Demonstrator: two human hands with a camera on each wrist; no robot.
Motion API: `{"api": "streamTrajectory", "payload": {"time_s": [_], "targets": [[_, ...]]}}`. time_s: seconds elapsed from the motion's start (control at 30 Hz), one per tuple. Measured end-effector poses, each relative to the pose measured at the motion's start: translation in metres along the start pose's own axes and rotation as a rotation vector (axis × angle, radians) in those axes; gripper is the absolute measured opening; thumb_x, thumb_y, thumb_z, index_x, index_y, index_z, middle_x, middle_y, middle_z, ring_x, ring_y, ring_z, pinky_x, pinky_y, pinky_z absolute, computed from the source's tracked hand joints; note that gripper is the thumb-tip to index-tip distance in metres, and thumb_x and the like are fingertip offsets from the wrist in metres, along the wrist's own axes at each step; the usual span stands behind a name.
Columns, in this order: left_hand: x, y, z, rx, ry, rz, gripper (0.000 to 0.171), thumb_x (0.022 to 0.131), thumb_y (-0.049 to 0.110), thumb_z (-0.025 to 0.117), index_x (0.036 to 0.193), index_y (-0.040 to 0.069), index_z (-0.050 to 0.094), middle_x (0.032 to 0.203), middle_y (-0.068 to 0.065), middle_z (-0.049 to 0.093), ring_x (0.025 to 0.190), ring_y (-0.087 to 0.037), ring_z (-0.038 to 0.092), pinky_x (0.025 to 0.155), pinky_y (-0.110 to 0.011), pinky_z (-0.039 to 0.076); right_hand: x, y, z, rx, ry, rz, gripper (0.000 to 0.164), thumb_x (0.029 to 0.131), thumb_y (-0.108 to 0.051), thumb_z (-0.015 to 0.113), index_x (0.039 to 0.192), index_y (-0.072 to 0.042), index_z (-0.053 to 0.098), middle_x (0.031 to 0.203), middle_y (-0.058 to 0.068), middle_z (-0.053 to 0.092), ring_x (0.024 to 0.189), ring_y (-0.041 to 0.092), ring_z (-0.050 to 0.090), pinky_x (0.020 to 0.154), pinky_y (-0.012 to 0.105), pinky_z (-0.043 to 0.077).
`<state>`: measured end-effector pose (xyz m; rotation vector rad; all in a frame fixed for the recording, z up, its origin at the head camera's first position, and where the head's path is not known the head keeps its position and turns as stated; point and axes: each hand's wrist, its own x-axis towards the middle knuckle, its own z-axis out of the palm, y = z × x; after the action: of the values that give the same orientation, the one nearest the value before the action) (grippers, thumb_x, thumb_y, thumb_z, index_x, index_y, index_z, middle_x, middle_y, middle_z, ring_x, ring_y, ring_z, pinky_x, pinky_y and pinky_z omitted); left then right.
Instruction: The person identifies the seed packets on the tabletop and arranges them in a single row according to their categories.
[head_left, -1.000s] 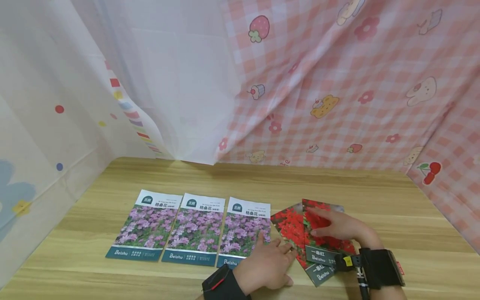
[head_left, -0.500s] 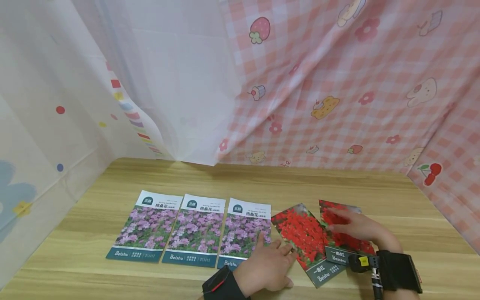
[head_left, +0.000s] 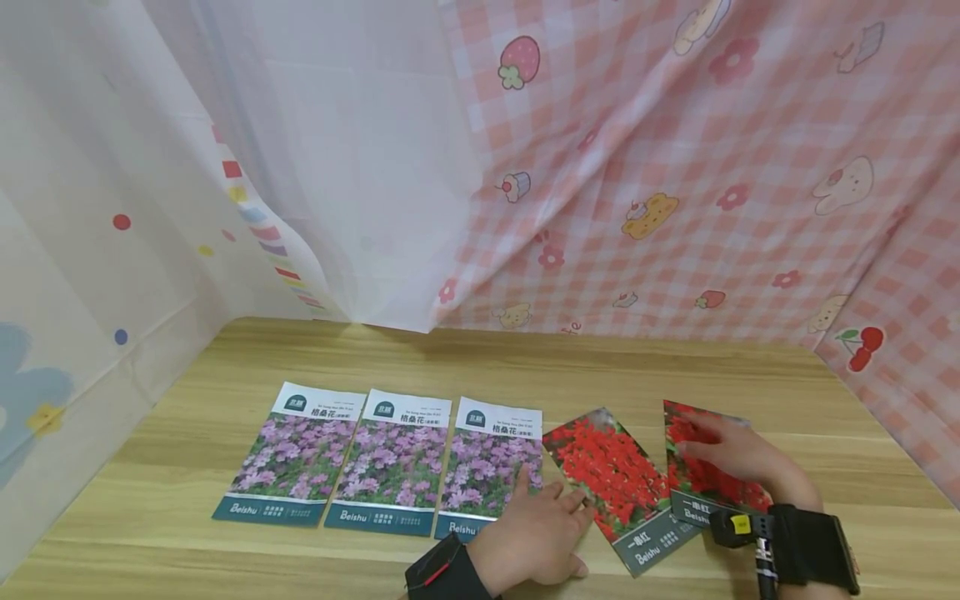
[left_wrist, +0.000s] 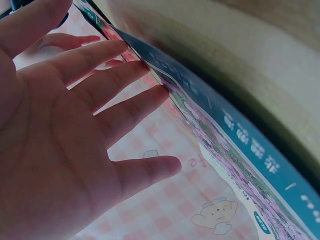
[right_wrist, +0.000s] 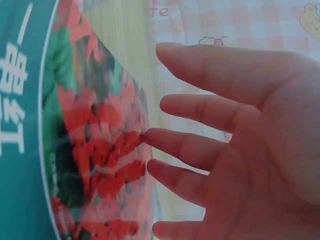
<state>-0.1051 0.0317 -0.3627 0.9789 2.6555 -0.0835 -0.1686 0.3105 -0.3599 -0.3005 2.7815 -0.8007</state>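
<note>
My right hand (head_left: 738, 454) lies with extended fingertips on the right-hand red-flower seed packet (head_left: 686, 475), covering part of its picture. In the right wrist view the fingers (right_wrist: 190, 145) are spread and straight over that packet. A second red-flower seed packet (head_left: 607, 471) lies tilted to its left, and their lower corners meet. My left hand (head_left: 536, 533) rests with spread fingers across the right edge of the third purple-flower seed packet (head_left: 487, 467) and the left edge of the tilted red one. Its fingers (left_wrist: 130, 110) look straight in the left wrist view.
Two more purple-flower seed packets, one in the middle (head_left: 393, 458) and one at the far left (head_left: 292, 454), lie in a row on the wooden table (head_left: 585, 367). A pink checked cloth (head_left: 600, 167) hangs behind, and a white cloth (head_left: 97, 167) hangs at the left.
My right hand has slid the right-hand red-flower packet to the right, uncovering the tilted red packet that it overlapped. The left hand has stayed in place.
</note>
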Motion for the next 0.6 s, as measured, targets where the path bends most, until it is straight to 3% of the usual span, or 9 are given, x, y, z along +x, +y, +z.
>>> {"api": "streamTrajectory", "payload": {"time_s": [0.33,0.47,0.57,0.6], "targets": [[-0.001,0.002,0.001,0.023,0.017,0.001,0.064,0.081,0.056,0.056,0.138,0.033,0.039,0.143,0.012,0.033,0.131,-0.013,0.03,0.105,-0.051,0.02,0.004,-0.032,0.004,-0.002,0.08,-0.088,0.057,0.091,-0.03,0.056,0.132,0.006,0.041,0.13,0.031,0.041,0.118,0.051,0.036,0.088,0.06,0.036],[-0.003,0.003,0.0,0.01,0.012,0.035,0.064,0.081,0.055,0.056,0.138,0.032,0.039,0.144,0.01,0.031,0.132,-0.013,0.028,0.104,-0.053,0.021,0.009,-0.045,0.01,0.031,0.042,-0.115,0.056,0.091,-0.03,0.056,0.134,0.002,0.041,0.131,0.029,0.041,0.099,0.042,0.052,0.079,0.049,0.043],[-0.003,0.005,-0.002,-0.009,0.018,0.099,0.062,0.082,0.054,0.056,0.137,0.031,0.041,0.144,0.009,0.032,0.131,-0.012,0.028,0.103,-0.053,0.023,0.013,-0.055,0.016,0.077,-0.016,-0.123,0.058,0.091,-0.032,0.056,0.136,0.0,0.039,0.134,0.027,0.039,0.1,0.039,0.053,0.076,0.045,0.043],[-0.004,0.007,-0.002,-0.011,0.025,0.123,0.062,0.082,0.054,0.056,0.137,0.031,0.041,0.144,0.009,0.032,0.131,-0.011,0.027,0.103,-0.053,0.023,0.014,-0.058,0.018,0.083,-0.035,-0.132,0.058,0.091,-0.033,0.055,0.136,0.0,0.039,0.134,0.027,0.039,0.111,0.04,0.047,0.081,0.048,0.042]]}}
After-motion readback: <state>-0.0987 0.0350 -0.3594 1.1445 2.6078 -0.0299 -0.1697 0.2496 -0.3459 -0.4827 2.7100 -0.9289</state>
